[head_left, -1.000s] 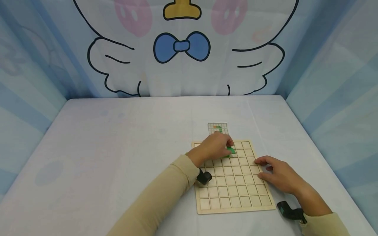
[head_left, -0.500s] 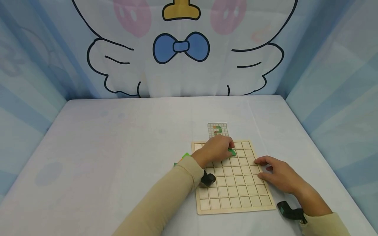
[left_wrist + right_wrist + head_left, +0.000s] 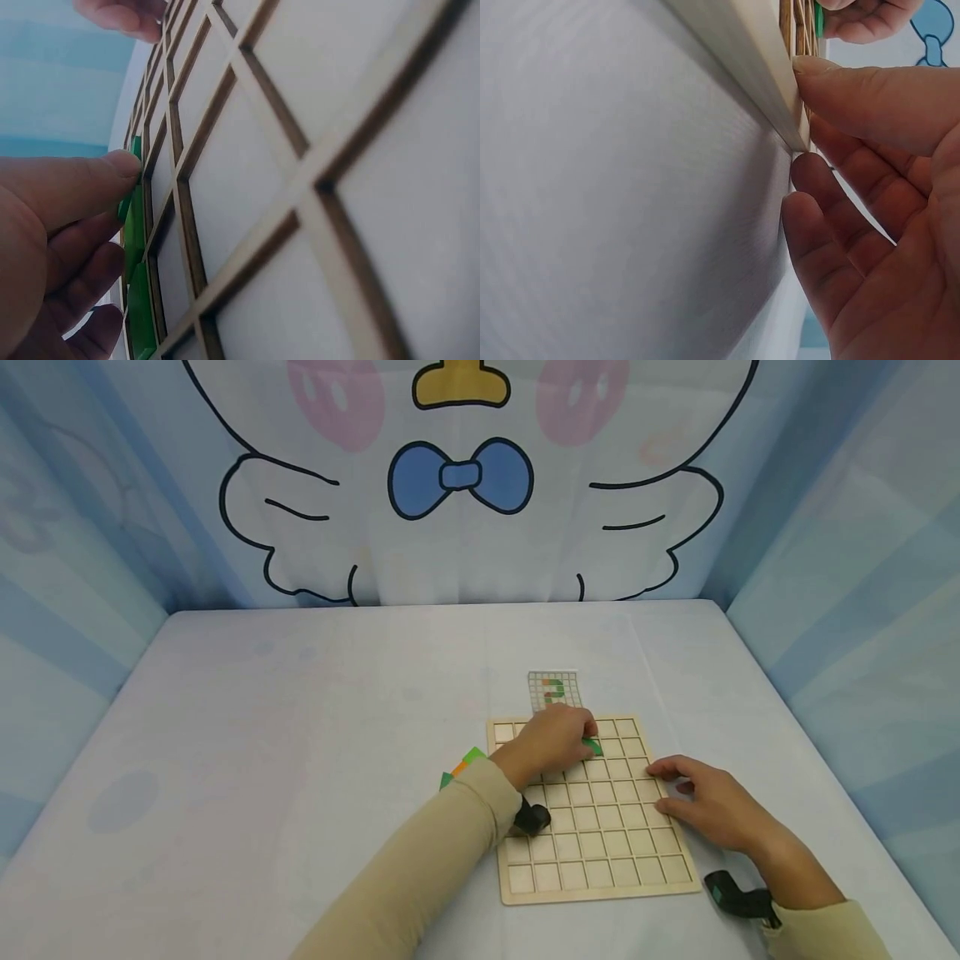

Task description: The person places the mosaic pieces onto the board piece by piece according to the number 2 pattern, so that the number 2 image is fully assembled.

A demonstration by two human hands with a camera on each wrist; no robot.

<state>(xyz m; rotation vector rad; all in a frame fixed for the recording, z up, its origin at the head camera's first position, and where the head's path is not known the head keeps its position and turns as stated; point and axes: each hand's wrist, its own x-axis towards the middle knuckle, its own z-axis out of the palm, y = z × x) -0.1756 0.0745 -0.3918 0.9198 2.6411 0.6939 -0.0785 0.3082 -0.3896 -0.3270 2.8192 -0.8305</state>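
A wooden grid board (image 3: 600,872) lies flat on the table. Over its far rows, my left hand (image 3: 555,735) pinches a small green tile (image 3: 592,747) between thumb and fingers. In the left wrist view the thumb (image 3: 82,184) presses that green tile (image 3: 126,202) close to the grid, and more green tiles (image 3: 140,311) sit in a row along the cells below it. At the board's right edge rests my right hand (image 3: 708,802), fingers loosely bent. The right wrist view has its thumb (image 3: 877,97) on the board's rim (image 3: 757,60), with the fingers beside the edge.
A small pattern card (image 3: 553,687) printed with a grid and coloured shape lies just beyond the board. Left of the board, green and orange tiles (image 3: 460,768) show partly behind the left sleeve. Printed curtains enclose the white table (image 3: 262,760).
My left hand has shifted slightly right and nearer with the green tile, uncovering more of the pattern card and the tiles by the sleeve. The right hand stays at the board's edge.
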